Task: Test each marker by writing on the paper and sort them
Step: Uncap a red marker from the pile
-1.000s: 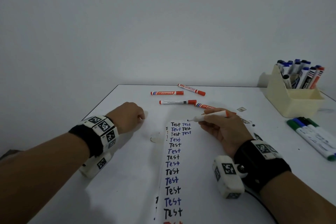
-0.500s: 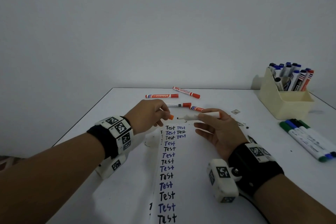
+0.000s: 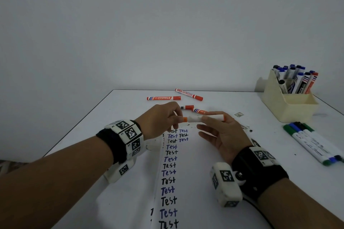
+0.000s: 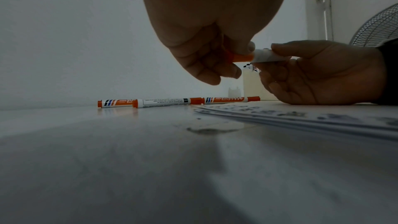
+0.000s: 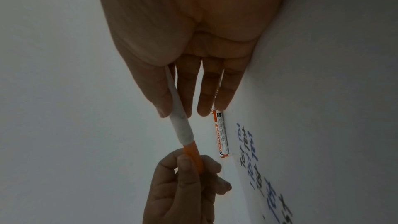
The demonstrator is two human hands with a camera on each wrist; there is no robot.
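Note:
A white-barrelled marker (image 3: 195, 118) with orange ends lies level above the top of the paper strip (image 3: 178, 173). My right hand (image 3: 205, 119) pinches its barrel between thumb and forefinger, and the other fingers (image 5: 206, 91) are stretched out. My left hand (image 3: 176, 116) pinches the orange cap (image 3: 184, 119), which sits against the marker's tip end (image 4: 241, 57). The paper carries columns of "Test" in black and blue. The tip itself is hidden.
Several orange markers (image 3: 163, 98) lie on the table behind my hands. A cream holder (image 3: 290, 106) with several markers stands at the back right. Green, blue and black markers (image 3: 312, 145) lie in a row at the right edge.
My left hand left the table and brought the orange cap to the right, onto the marker's tip. My right hand lifted the marker off the paper.

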